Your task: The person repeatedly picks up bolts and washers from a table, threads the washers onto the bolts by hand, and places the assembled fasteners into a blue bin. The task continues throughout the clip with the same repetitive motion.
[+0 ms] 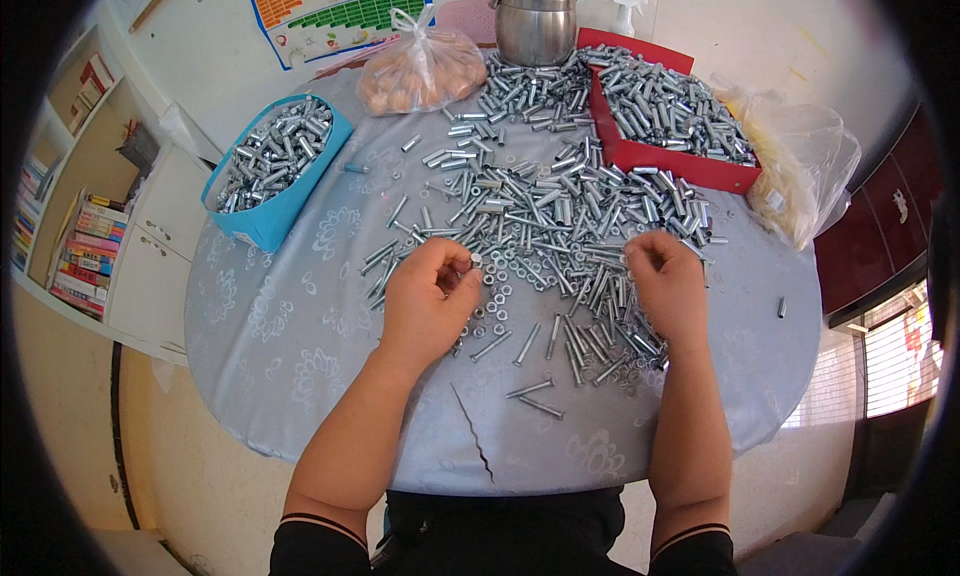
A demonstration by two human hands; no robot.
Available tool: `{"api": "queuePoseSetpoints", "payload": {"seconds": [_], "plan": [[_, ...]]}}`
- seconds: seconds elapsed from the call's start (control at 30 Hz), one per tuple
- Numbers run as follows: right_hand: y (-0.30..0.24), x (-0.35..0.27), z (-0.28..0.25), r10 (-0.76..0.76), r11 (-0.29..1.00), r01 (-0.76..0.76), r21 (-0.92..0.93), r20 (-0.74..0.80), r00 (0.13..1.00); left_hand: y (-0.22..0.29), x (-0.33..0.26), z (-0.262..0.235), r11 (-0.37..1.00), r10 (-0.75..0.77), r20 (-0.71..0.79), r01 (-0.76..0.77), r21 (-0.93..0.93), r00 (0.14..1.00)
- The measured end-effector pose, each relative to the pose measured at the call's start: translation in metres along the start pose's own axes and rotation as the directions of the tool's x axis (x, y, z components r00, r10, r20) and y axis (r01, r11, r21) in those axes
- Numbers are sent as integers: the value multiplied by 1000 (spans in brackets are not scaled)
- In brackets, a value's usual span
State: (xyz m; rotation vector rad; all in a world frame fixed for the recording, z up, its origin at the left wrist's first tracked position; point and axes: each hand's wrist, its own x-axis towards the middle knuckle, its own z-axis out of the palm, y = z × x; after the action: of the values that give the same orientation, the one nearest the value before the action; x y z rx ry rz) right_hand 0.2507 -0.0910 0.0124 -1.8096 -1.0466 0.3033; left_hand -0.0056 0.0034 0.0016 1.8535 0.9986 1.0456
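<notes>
My left hand (432,296) is closed in a pinch over the left side of the metal pile. A small silver nut (476,261) shows between thumb and forefinger; anything farther inside the fist is hidden. To the right, my right hand (665,281) hovers over the pile with its fingers curled together, and what they hold, if anything, cannot be made out. Between the hands lie loose bolts (527,344), several nuts (497,302) and many metal sleeves (560,211), heaped on the table's grey cloth (340,376).
A blue box (270,226) of sleeve anchors stands at the left, a red box (680,171) of them at the far right. Behind are a knotted bag of eggs (425,71), a steel pot (537,21) and a clear plastic bag (800,186). One thin wavy strip (473,431) lies near the front edge.
</notes>
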Motion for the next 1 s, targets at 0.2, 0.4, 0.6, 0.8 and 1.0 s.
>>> {"api": "queuePoseSetpoints", "payload": {"seconds": [0.2,0.4,0.6,0.8,1.0], "plan": [[-3,-7,-15,-37,861,186,-474,305,952,-2,0,4,990,70,-28,-73,-122,997],[-5,-9,-15,-133,855,331,-398,449,884,1,-3,6,993,53,18,-51,-106,998],[-9,-12,-19,-86,861,303,-409,471,878,-1,-3,7,990,52,35,-47,-132,998],[-10,-12,-20,-71,894,259,-367,452,889,-5,-3,9,894,-123,102,155,-420,987],[-24,-14,-11,-182,979,202,-20,349,919,2,3,3,833,-180,144,228,-504,973]]}}
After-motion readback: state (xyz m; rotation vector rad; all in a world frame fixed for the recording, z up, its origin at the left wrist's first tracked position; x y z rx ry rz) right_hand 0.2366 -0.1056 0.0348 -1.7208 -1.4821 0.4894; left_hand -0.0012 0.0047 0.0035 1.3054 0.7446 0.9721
